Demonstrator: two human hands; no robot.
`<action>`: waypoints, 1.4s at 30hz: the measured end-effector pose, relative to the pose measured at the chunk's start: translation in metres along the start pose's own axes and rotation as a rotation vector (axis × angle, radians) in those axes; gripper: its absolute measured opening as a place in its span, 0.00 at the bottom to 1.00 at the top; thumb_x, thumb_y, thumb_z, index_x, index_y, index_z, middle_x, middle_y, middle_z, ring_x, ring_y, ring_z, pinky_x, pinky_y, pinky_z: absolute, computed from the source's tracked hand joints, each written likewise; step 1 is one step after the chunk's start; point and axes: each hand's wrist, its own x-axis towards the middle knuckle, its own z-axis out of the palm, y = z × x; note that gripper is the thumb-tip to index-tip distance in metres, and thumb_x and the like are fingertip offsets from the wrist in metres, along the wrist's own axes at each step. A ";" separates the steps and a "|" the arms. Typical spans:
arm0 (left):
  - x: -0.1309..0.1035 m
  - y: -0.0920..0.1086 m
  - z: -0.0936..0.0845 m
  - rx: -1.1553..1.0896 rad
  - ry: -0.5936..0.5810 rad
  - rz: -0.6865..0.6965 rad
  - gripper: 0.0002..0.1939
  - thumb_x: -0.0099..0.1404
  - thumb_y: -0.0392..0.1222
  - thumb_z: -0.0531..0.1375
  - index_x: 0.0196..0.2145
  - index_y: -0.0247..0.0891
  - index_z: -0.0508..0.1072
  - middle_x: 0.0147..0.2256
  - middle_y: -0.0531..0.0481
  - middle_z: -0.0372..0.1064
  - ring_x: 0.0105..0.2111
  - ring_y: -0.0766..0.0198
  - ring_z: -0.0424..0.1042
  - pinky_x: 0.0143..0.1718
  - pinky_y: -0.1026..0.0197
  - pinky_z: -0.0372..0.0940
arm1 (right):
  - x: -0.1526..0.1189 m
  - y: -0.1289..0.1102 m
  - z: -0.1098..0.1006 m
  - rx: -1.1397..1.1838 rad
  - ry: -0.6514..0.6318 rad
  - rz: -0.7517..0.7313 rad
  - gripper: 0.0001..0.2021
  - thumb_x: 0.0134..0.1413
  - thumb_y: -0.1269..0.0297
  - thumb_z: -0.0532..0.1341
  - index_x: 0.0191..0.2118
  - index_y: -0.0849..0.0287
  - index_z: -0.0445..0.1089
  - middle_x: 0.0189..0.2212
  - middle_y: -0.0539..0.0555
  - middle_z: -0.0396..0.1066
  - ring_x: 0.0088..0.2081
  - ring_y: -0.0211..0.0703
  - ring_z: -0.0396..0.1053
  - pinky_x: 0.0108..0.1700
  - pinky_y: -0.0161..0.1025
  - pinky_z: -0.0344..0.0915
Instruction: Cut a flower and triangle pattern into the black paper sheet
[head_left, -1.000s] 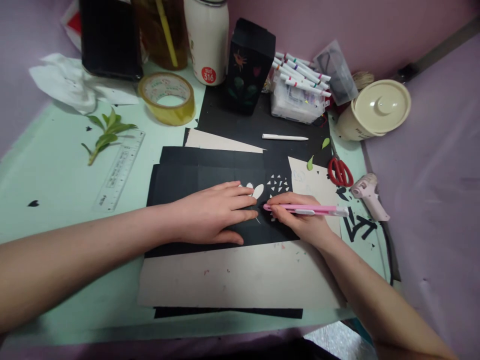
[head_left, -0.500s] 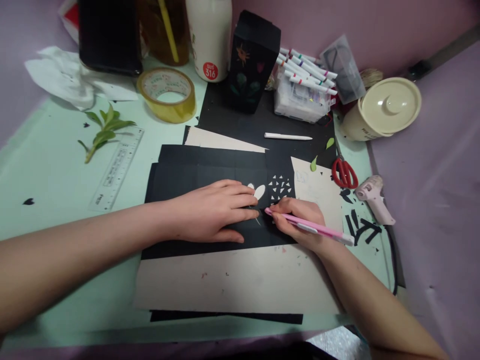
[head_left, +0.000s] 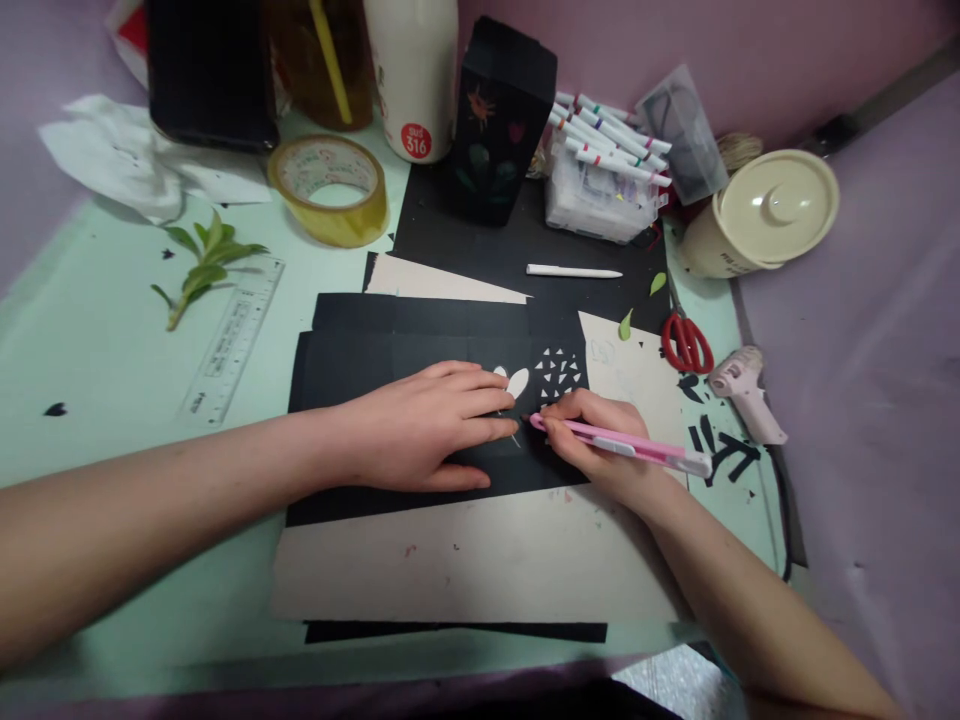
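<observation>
Black paper lies on a pale board. Several small triangular cut-outs show at its right part, and white petal shapes sit left of them. My left hand rests flat on the black paper, fingers spread, its fingertips beside the petal shapes. In my right hand is a pink craft knife, gripped near its front end. The knife's tip points left at the paper, just right of my left fingertips; the blade is too small to make out clearly.
Red scissors, a pink glue gun and black scraps lie right. Behind stand a black box, markers, a lidded pot and a white bottle. Yellow tape and a ruler are left.
The view has shifted slightly. The rear end of the pink craft knife has risen a little in my right hand. My left hand stays flat on the paper.
</observation>
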 end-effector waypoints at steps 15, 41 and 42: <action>0.004 0.027 0.006 0.202 0.011 -0.157 0.21 0.69 0.41 0.53 0.58 0.35 0.69 0.53 0.44 0.68 0.52 0.49 0.63 0.43 0.51 0.59 | -0.014 -0.004 0.014 -0.015 0.160 0.034 0.05 0.61 0.65 0.62 0.33 0.57 0.71 0.27 0.51 0.75 0.27 0.38 0.72 0.28 0.33 0.65; 0.004 0.020 0.008 0.151 0.071 -0.122 0.21 0.67 0.38 0.54 0.56 0.37 0.71 0.55 0.42 0.69 0.56 0.46 0.63 0.53 0.43 0.59 | -0.013 -0.018 0.013 0.005 0.102 0.170 0.06 0.62 0.65 0.61 0.33 0.56 0.70 0.25 0.47 0.71 0.24 0.34 0.66 0.26 0.31 0.60; 0.003 0.024 0.009 0.140 0.073 -0.142 0.21 0.67 0.38 0.54 0.56 0.36 0.71 0.57 0.41 0.67 0.59 0.45 0.60 0.57 0.40 0.56 | -0.013 -0.020 0.012 0.006 0.087 0.195 0.06 0.62 0.64 0.61 0.33 0.56 0.70 0.26 0.48 0.72 0.25 0.34 0.66 0.27 0.31 0.60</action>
